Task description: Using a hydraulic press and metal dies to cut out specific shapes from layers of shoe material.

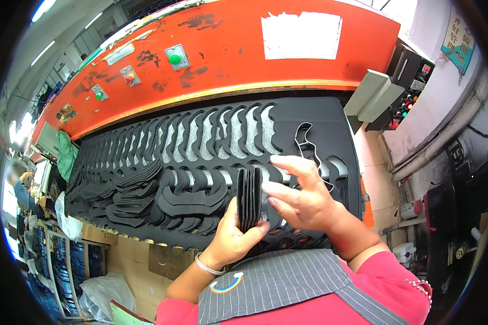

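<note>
My left hand [234, 238] is closed around the lower end of a stack of black foam pieces [249, 195], held upright on edge above the work table. Beside the stack's right face is my right hand [309, 197], its fingers apart and the fingertips at or very near the pieces; I cannot tell whether they touch. Just beyond the right hand, a wavy metal cutting die [303, 138] lies on the black foam sheet [322, 111]. Curved cut-outs run in rows across that sheet. More cut foam pieces [192, 201] lie in piles left of my hands.
An orange machine beam [222, 49] with green and red buttons spans the far side of the table. At the right stands a control box [409, 81] near a wall with pipes. A shelf rack [59, 265] and a plastic bag [108, 295] are at the lower left.
</note>
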Demonstrator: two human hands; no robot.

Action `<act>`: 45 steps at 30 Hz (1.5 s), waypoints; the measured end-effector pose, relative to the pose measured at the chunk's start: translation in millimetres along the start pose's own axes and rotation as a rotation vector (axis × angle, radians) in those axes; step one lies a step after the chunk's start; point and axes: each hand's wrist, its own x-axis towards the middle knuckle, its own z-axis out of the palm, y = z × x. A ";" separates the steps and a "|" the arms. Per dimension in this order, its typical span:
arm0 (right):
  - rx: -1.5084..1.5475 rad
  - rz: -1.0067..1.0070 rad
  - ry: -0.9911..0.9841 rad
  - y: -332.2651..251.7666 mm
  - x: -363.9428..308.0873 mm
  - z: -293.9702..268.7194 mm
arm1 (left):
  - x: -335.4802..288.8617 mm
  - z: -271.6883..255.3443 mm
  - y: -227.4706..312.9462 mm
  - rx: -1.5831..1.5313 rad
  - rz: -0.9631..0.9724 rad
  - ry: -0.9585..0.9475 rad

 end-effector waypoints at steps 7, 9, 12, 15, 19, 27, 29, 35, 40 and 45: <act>0.036 -0.053 -0.013 0.9 5.7 11.7 | -7.8 1.0 3.4 0.031 0.062 0.026; 0.040 -0.037 0.006 -0.7 7.9 14.1 | -9.3 0.9 6.2 0.015 0.041 0.024; 0.015 -0.145 -0.011 3.1 13.6 11.9 | -9.8 2.0 8.7 0.014 0.018 0.010; 0.024 -0.187 -0.109 4.8 15.8 3.3 | -8.0 7.3 14.6 0.023 0.012 -0.010; -0.020 -0.144 -0.066 7.6 13.3 1.8 | -5.3 -1.9 18.3 0.121 -0.018 -0.009; -0.616 0.459 -0.273 49.3 -65.1 -32.7 | 15.7 -91.0 58.1 1.420 0.455 0.338; -0.688 0.649 -0.434 59.2 -97.7 -33.4 | 11.5 -116.6 28.6 1.434 0.251 0.182; -0.470 0.729 -0.343 78.9 -116.4 -28.7 | 12.4 -135.8 -10.4 1.519 -0.004 -0.011; -0.483 0.667 -0.209 124.1 -65.4 -2.1 | 98.2 -75.6 -9.6 1.144 0.410 -0.108; -0.558 0.695 -0.205 164.7 -52.0 46.4 | 168.7 -29.0 -69.5 0.962 0.323 -0.184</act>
